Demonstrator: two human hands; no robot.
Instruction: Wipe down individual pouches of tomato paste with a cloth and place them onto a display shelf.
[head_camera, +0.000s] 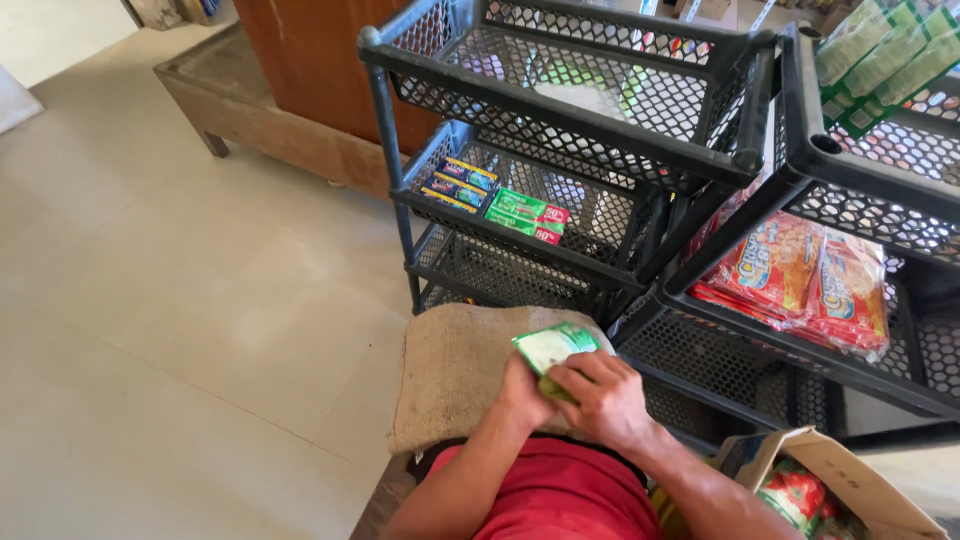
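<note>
held: green packets (553, 348) clasped by both left hand (524, 392) and right hand (604, 398) | shelved: few boxes on black rack (560, 150) | left: cardboard box (835, 480) right of rack seems still stocked

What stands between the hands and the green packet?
Nothing visible does. Both the left hand and the right hand already grip the green packet, held over the burlap sack.
</note>
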